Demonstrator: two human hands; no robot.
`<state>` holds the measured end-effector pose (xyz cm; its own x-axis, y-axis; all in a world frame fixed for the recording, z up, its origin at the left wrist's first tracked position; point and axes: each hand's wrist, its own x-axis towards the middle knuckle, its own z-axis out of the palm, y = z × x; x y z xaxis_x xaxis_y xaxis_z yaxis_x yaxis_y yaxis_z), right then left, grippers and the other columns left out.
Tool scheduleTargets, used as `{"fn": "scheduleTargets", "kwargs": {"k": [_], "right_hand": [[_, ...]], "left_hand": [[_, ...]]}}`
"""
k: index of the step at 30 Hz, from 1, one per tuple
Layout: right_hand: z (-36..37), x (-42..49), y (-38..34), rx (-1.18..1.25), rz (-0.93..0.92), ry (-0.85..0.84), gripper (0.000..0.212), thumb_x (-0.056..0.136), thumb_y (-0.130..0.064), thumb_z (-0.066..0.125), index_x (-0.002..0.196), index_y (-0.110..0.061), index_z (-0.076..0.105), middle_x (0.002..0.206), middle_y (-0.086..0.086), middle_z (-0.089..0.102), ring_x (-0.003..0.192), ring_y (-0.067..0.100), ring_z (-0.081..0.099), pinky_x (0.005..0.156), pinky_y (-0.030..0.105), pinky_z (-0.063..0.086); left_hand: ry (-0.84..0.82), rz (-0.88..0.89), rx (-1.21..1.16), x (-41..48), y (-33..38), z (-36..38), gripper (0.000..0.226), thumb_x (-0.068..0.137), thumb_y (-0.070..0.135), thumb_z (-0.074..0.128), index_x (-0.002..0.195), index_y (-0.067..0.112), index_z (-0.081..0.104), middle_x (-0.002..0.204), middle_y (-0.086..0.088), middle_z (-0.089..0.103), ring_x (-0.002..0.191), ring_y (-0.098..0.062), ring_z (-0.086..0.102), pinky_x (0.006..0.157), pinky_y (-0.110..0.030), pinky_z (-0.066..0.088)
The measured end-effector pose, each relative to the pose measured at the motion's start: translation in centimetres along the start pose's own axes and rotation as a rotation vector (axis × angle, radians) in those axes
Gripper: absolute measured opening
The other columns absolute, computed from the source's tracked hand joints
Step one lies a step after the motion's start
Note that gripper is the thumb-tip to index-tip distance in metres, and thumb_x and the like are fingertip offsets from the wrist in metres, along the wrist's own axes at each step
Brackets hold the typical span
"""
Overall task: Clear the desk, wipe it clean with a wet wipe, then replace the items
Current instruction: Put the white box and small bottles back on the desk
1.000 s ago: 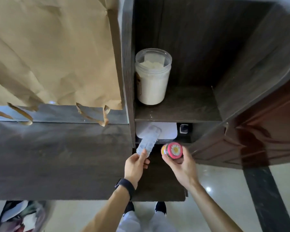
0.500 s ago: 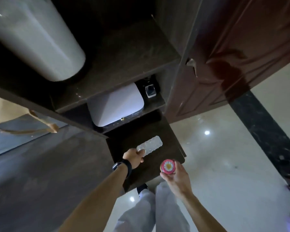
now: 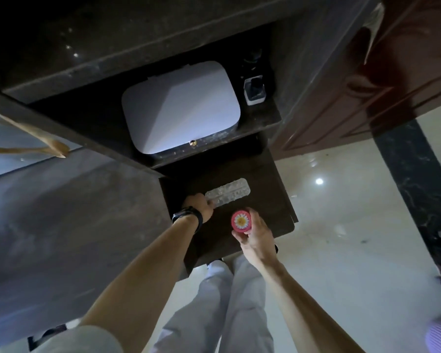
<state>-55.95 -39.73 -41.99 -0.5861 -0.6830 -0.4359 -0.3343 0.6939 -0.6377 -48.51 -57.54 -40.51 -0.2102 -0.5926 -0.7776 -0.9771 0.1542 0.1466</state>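
Left grip (image 3: 199,205): fingers curled shut around the near end of the clear blister tray (image 3: 227,192). The tray extends away from the grip, up and to the right, flat over the dark end section of the bench (image 3: 267,200). Whether the tray rests on the surface or is held just above it cannot be determined. A black wristband (image 3: 187,218) sits on the left wrist.

Right grip (image 3: 259,234): fingers and thumb wrapped around the small pink jar (image 3: 241,220). The jar lid, printed with a white daisy, faces the camera. The jar is held in the air above the near part of the same dark section, just beside the left grip and near the tray, without touching it.

Bench: the wider grey-brown top (image 3: 61,225) runs off to the left of both grips.

Shelf unit: directly beyond the tray, a low shelf (image 3: 262,123) carries a white rounded box (image 3: 181,108). A small white-and-black item (image 3: 253,91) stands to the right of the box. A small brass knob (image 3: 193,142) sits at the shelf's front edge.

Surroundings: a torn strip of brown paper (image 3: 49,147) shows at the left. A red-brown door (image 3: 397,72) stands at the upper right. A pale glossy floor (image 3: 341,250) lies below, with the person's light trousers (image 3: 229,301) between the forearms.
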Motion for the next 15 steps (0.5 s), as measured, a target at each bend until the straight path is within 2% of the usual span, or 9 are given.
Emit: {"fn": "scheduleTargets", "kwargs": {"k": [2,4,7,9,12,15], "right_hand": [[0.3,-0.1,0.3,0.002,-0.006,0.023,0.08,0.073,-0.028,0.086,0.14,-0.009,0.047,0.131,0.011,0.06,0.117,0.026,0.062,0.095,0.023,0.044],[0.1,-0.2,0.2,0.012,0.012,-0.018,0.091,0.075,-0.028,0.085,0.149,-0.012,0.036,0.138,0.01,0.055,0.119,0.023,0.061,0.098,0.025,0.046],[-1.0,-1.2,-0.3,0.008,0.091,-0.12,0.101,0.079,-0.028,0.082,0.157,-0.02,0.018,0.148,0.009,0.045,0.106,0.017,0.069,0.093,0.028,0.052],[-2.6,-2.3,-0.9,-0.053,0.117,-0.157,0.094,0.085,-0.028,0.076,0.156,-0.02,0.016,0.151,0.01,0.042,0.103,0.017,0.07,0.09,0.028,0.054],[-5.7,-3.6,-3.5,-0.102,0.137,-0.168,0.08,0.091,-0.029,0.068,0.155,-0.018,0.02,0.147,0.008,0.049,0.104,0.016,0.069,0.089,0.025,0.052],[-9.2,-3.8,-7.8,-0.121,0.077,-0.13,0.069,0.094,-0.032,0.065,0.151,-0.019,0.029,0.141,0.002,0.055,0.108,0.013,0.066,0.091,0.026,0.052]], "left_hand": [[0.002,0.013,0.037,-0.2,0.3,-0.1,0.041,0.103,0.041,0.042,0.115,0.007,0.061,0.106,-0.011,0.064,0.095,-0.027,0.062,0.074,-0.034,0.048],[0.017,0.013,0.041,-0.9,0.4,-0.4,0.039,0.103,0.039,0.042,0.119,0.009,0.059,0.113,-0.012,0.064,0.1,-0.028,0.063,0.08,-0.035,0.051],[-0.029,0.028,0.007,-2.7,0.0,-0.8,0.035,0.1,0.037,0.045,0.12,0.013,0.062,0.109,-0.009,0.066,0.096,-0.026,0.064,0.078,-0.034,0.054],[-0.054,0.066,-0.035,-4.9,-0.2,-1.4,0.036,0.097,0.039,0.046,0.121,0.017,0.062,0.108,-0.006,0.066,0.094,-0.025,0.064,0.078,-0.034,0.055],[-0.059,0.155,-0.023,-9.5,-0.6,-3.0,0.036,0.097,0.044,0.043,0.118,0.022,0.061,0.112,-0.004,0.066,0.095,-0.024,0.063,0.077,-0.035,0.053],[-0.003,0.243,-0.072,-14.2,-1.7,-4.6,0.031,0.096,0.043,0.044,0.118,0.028,0.059,0.119,-0.001,0.063,0.106,-0.024,0.061,0.085,-0.037,0.052]]}}
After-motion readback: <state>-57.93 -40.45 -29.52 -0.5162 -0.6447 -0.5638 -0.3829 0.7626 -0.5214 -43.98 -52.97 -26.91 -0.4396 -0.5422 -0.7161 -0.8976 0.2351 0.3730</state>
